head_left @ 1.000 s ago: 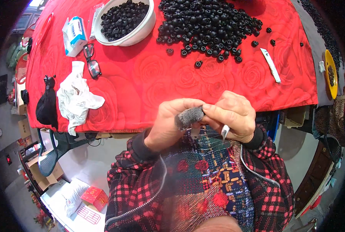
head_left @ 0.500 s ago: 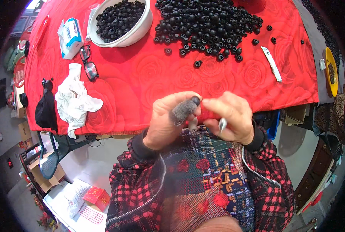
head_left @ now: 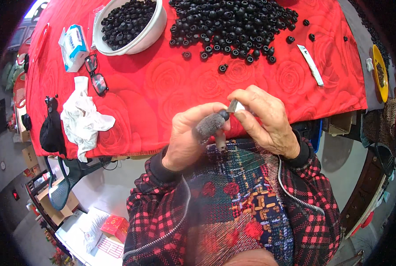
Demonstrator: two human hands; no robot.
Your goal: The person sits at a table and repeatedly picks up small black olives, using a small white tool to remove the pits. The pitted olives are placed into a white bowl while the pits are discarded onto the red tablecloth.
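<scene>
My left hand [head_left: 183, 137] is closed on a small round black plastic piece [head_left: 224, 114], pinched at the fingertips. A fuzzy grey finger cover [head_left: 209, 126] wraps one of its fingers, and another finger below has a paler grey wrap [head_left: 220, 141]. Between the thumb and fingers of my right hand [head_left: 271, 119] is a small blade [head_left: 233, 106] with a whitish part. The blade's tip is right beside the black piece; whether they touch I cannot tell. Beyond both hands lies a large heap of similar black pieces [head_left: 233, 29] on the red tablecloth [head_left: 167, 82].
A white basin [head_left: 156, 33] holds more black pieces at the far left. Near it are a blue-and-white tissue pack [head_left: 75, 46], eyeglasses [head_left: 96, 76] and a crumpled white cloth [head_left: 82, 119]. A narrow white packet [head_left: 310, 65] and a yellow plate [head_left: 378, 91] lie to the right.
My right hand has turned and brought the blade up against the area of the black piece. My left hand keeps its hold. The whole view has shifted slightly.
</scene>
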